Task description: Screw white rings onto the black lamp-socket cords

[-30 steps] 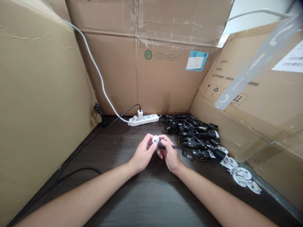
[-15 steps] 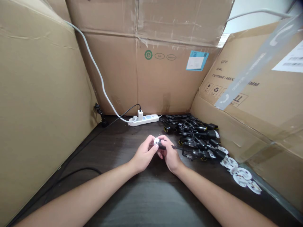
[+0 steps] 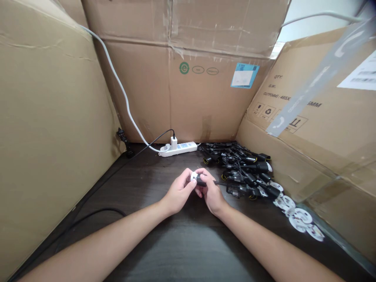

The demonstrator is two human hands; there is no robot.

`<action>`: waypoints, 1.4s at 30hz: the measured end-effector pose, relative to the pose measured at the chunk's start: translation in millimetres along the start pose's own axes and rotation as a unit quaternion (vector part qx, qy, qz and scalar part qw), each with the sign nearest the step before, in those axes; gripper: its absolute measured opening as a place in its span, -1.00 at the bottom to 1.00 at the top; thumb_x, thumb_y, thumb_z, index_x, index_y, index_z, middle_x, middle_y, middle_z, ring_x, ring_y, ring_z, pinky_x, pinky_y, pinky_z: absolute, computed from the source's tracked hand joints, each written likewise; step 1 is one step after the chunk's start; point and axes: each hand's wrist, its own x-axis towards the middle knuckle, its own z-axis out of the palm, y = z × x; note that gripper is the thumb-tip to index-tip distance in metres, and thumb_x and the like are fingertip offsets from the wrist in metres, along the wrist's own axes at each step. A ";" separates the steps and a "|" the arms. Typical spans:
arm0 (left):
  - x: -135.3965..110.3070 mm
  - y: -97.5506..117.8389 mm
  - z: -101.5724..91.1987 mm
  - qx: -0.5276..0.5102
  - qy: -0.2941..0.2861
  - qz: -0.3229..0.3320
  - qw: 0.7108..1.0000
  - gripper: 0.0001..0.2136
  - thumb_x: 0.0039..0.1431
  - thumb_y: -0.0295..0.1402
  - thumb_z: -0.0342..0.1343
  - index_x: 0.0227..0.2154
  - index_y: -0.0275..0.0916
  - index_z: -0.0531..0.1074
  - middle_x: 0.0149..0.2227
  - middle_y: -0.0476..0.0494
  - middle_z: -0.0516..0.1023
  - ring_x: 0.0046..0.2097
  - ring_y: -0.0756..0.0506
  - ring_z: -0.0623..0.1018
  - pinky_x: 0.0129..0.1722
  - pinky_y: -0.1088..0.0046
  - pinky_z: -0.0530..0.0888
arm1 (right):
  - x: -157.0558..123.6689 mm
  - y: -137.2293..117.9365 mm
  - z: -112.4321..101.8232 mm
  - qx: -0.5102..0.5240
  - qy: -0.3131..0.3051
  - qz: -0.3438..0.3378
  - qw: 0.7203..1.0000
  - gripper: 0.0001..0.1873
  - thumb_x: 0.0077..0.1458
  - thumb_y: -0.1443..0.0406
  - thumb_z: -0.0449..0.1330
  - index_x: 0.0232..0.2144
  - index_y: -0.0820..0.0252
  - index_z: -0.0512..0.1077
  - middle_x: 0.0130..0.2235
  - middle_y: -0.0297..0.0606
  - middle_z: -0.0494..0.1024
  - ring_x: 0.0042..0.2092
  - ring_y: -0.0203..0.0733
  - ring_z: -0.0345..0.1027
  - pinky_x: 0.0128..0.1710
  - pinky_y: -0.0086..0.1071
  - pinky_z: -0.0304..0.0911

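My left hand is shut on a small white plastic ring, pinching it between thumb and fingers. My right hand grips a black cable socket, whose end sits against the ring. Its thin black wire runs right towards a heap of black wired sockets with yellow-marked ends. Fingers hide part of the ring and socket. More white rings lie scattered to the lower right of the heap.
A white power strip with a plugged-in white adapter stands at the back of the dark wooden table. Cardboard sheets wall the left, back and right sides. White and black cables run along the left.
The white ring has dropped lower and now sits against the end of the black socket. Both hands have come closer together around it; the heap has not moved.
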 end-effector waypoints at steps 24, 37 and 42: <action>-1.6 -1.4 -2.6 0.044 -0.021 0.000 0.999 -0.74 0.29 -0.12 0.07 -0.33 -0.23 0.29 -0.40 -0.06 0.50 -0.33 -0.08 0.54 -0.22 0.38 0.43 | -1.9 -4.9 3.2 -0.014 -0.002 0.008 1.000 -0.83 0.12 0.16 0.12 -0.42 0.12 0.32 -0.51 -0.45 0.28 -0.57 -0.35 0.11 -0.64 -0.51 0.02; -1.4 3.0 -0.2 0.052 -0.026 0.012 0.998 -0.73 0.31 -0.13 0.03 -0.29 -0.26 0.34 -0.40 -0.08 0.49 -0.34 -0.07 0.50 -0.23 0.38 0.44 | -1.8 -4.2 1.0 -0.015 -0.022 0.011 1.000 -0.74 0.16 0.14 0.12 -0.49 0.14 0.26 -0.53 -0.47 0.24 -0.56 -0.36 0.10 -0.62 -0.51 0.02; -2.9 2.3 -0.4 0.052 -0.033 0.013 0.998 -0.71 0.29 -0.11 0.07 -0.26 -0.27 0.37 -0.37 -0.10 0.50 -0.32 -0.07 0.49 -0.21 0.39 0.43 | -0.8 -1.2 0.5 0.003 -0.005 -0.003 1.000 -0.64 0.21 0.04 0.08 -0.51 0.13 0.26 -0.55 -0.45 0.24 -0.57 -0.34 0.11 -0.63 -0.49 0.05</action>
